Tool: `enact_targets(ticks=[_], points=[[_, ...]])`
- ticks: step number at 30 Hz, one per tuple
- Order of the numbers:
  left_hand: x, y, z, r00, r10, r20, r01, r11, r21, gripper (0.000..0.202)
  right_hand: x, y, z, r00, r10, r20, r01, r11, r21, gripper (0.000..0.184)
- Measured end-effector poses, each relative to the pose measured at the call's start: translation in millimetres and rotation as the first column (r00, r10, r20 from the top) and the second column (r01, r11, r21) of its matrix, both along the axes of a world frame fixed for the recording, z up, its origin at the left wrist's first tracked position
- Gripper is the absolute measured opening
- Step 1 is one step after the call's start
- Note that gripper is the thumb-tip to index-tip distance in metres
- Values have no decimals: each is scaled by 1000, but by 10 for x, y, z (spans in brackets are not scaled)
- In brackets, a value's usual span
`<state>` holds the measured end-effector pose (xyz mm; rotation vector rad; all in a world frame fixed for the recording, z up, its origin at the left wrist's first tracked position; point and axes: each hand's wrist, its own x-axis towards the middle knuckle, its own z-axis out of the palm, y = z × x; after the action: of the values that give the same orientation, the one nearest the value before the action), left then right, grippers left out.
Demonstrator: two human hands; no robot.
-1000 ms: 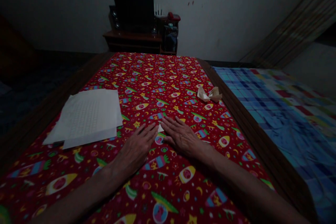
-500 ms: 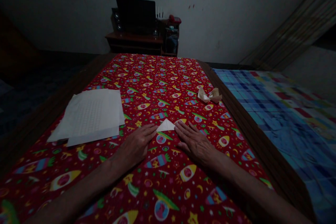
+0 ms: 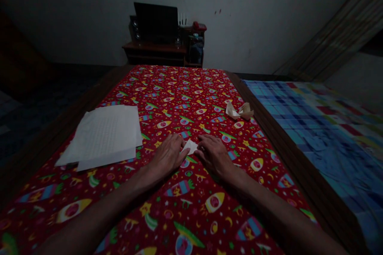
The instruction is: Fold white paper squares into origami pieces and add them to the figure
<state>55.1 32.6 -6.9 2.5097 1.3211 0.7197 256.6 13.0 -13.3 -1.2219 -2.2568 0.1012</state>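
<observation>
While our curled left hand (image 3: 168, 153) and right hand (image 3: 216, 155) flanked the folded paper (image 3: 190, 146), we could not confirm any grip.

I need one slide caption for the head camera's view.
Left hand and right hand flank a small white paper on red patterned cloth.

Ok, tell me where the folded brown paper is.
In the head view, the folded brown paper lies near the right edge of the red patterned cloth, ahead and to the right of the right hand.
</observation>
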Motion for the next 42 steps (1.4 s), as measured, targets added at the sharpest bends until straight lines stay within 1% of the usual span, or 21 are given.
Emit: enact_targets(ticks=[1, 3, 5, 7, 9, 10, 13, 15, 18, 21, 22, 24, 26, 27, 29, 31, 33, 35, 38, 40, 42], points=[[12, 5, 10, 1000, 3, 16, -2, 999, -32, 12, 0, 3, -11, 1000, -9, -3, 9, 1000, 20, 12], [37, 10, 53, 998, 19, 62, -10, 990, -140, 13, -7, -16, -20, 1000, -18, 12, 17, 998, 68, 12], [62, 10, 102, 989, 64, 133, -27, 965, -262, 14, -23, -52, -12, 998, -8, 64, 1, 994, 109, 16], [84, 8, 130, 967, 119, 224, -35, 937, -348, 12, -42, -84, 2, 991, 15, 130, -33, 989, 144, 23], [102, 0, 136, 936, 144, 321, -10, 923, -384, 12, -58, -97, 12, 986, 23, 166, -53, 983, 177, 28], [109, -7, 135, 920, 137, 367, 18, 921, -390, 13, -63, -95, 13, 986, 25, 162, -57, 980, 192, 29], [129, -51, 143, 876, 59, 479, 140, 919, -369, 18, -65, -75, 10, 994, 44, 104, -66, 974, 216, 30], [132, -94, 163, 854, 0, 520, 215, 911, -353, 22, -59, -68, 8, 996, 67, 66, -80, 970, 227, 31], [121, -156, 192, 858, -57, 510, 277, 888, -367, 31, -50, -81, 6, 994, 106, 30, -110, 965, 240, 31], [117, -194, 195, 865, -86, 495, 313, 863, -397, 41, -43, -106, 9, 994, 110, 12, -110, 964, 244, 31], [121, -201, 190, 855, -80, 513, 322, 857, -403, 41, -42, -113, 11, 994, 107, 15, -108, 965, 237, 31], [134, -205, 174, 834, -49, 550, 322, 852, -413, 33, -42, -124, 15, 995, 98, 33, -103, 970, 220, 30], [145, -203, 161, 840, -23, 542, 282, 872, -400, 27, -45, -129, 18, 996, 79, 53, -88, 976, 199, 27], [146, -202, 156, 854, -27, 520, 260, 888, -380, 29, -47, -129, 17, 996, 66, 57, -76, 977, 197, 26], [140, -202, 152, 881, -63, 468, 240, 913, -330, 41, -49, -128, 11, 997, 55, 58, -66, 976, 209, 25], [129, -209, 152, 906, -99, 411, 236, 925, -298, 52, -47, -127, 0, 996, 63, 64, -75, 975, 209, 26], [119, -217, 156, 931, -105, 350, 209, 939, -274, 56, -45, -128, -12, 994, 83, 64, -94, 978, 188, 26], [117, -222, 163, 945, -91, 314, 172, 955, -242, 52, -48, -130, -20, 994, 92, 55, -100, 980, 170, 26], [123, -219, 188, 945, -68, 320, 142, 966, -214, 45, -62, -134, -14, 995, 95, 24, -98, 982, 159, 27], [126, -212, 212, 951, -41, 306, 111, 971, -213, 42, -70, -137, 7, 993, 112, -38, -106, 985, 138, 29], [123, -202, 239, 958, -19, 285, 85, 972, -221, 39, -72, -140, 39, 979, 148, -138, -139, 987, 76, 32]])
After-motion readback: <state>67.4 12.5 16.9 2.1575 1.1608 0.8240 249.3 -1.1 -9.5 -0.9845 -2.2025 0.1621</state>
